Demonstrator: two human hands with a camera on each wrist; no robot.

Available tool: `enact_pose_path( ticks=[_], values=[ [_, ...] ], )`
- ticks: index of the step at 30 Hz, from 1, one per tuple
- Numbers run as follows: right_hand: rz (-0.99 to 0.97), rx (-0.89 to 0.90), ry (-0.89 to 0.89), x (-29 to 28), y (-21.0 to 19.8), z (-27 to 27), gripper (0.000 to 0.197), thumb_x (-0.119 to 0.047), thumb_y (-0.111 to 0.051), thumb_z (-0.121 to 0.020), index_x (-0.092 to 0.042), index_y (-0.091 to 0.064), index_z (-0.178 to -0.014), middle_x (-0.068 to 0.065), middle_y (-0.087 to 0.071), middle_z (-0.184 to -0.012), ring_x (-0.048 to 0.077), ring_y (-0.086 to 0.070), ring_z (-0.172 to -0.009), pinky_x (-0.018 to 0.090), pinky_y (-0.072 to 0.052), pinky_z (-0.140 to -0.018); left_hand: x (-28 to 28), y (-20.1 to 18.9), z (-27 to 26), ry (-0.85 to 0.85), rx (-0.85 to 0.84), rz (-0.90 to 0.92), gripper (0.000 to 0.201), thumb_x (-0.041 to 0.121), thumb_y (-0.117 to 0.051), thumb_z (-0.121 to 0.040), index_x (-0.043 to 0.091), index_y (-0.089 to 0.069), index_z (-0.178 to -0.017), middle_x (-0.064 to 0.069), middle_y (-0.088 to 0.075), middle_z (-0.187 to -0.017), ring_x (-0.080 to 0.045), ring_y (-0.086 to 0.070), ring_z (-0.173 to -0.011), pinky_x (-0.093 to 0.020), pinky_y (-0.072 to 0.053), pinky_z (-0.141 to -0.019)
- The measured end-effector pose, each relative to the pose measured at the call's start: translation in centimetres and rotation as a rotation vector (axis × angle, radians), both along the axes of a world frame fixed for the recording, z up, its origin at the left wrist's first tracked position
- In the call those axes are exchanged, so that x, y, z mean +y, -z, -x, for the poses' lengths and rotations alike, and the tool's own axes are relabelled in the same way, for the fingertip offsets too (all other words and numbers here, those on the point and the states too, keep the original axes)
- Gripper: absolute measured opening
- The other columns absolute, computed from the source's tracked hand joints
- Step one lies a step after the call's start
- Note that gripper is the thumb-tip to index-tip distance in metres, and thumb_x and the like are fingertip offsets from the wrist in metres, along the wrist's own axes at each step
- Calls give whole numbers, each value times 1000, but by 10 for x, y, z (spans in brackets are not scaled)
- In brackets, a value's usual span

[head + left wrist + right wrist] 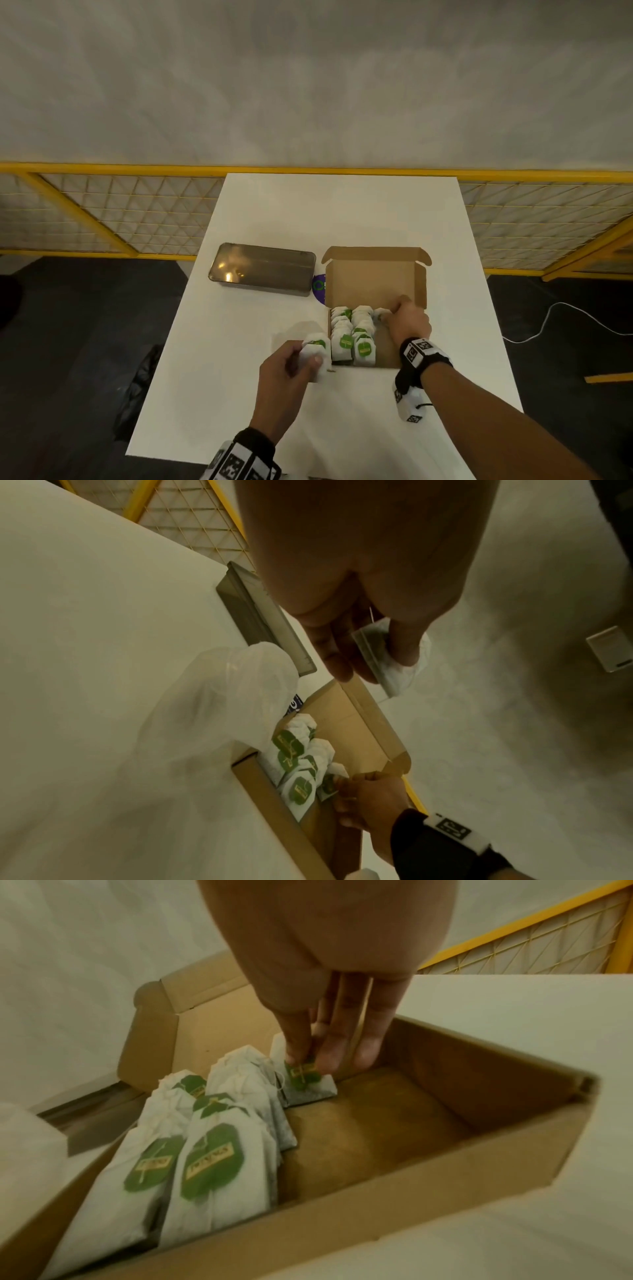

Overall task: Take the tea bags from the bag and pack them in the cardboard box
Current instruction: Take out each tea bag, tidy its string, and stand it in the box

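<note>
An open cardboard box [373,277] sits on the white table [342,212]. Two rows of white tea bags with green tags [352,337] fill its left part; the right part of its floor [369,1123] is bare. My right hand [306,1061] reaches into the far end of the box and pinches one tea bag [308,1088] that stands against the back wall. My left hand [303,358] hovers just left of the box, gripping a small stack of tea bags [317,346]. Below it lies the clear plastic bag [222,696].
A dark grey rectangular tin [262,269] lies behind and left of the box, with a purple round item [318,286] between them. A yellow mesh railing [308,169] runs behind the table. A black bag [140,387] sits on the floor at the left.
</note>
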State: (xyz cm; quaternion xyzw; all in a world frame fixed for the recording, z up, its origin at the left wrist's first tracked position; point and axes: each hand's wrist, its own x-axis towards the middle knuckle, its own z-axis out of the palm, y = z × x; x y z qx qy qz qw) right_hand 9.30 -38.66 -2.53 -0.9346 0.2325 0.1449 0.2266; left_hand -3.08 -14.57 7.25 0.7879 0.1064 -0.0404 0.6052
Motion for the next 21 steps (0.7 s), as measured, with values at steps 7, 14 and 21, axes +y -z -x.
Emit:
enact_pose_path(
  ticks=[7,14,21],
  values=[
    [-169,-257,134,-1,-15,15,4,-18,-61,-87,-16,-59,-89,8,-70,-87,31,-66,-84,34,-52,-70,-17,-4,-21,32,89,113,8,20,-69,-88,13,-70,-93,6,-68,-75,-2,-60,-66,-18,-50,-60],
    [-1140,-103,-150,25,-78,62,34,-32,-71,-72,-18,-73,-103,0,-73,-107,22,-67,-103,39,-53,-94,-42,-10,-46,78,108,216,10,13,-62,-92,8,-71,-90,-2,-70,-74,-10,-61,-65,-20,-48,-56],
    [-1003,-109,-188,25,-78,88,17,-12,-75,-81,-29,-76,-82,1,-74,-91,20,-68,-83,42,-58,-76,-48,-23,-56,82,169,405,17,10,-58,-94,4,-66,-108,-12,-75,-95,-27,-72,-86,-30,-57,-65]
  ],
)
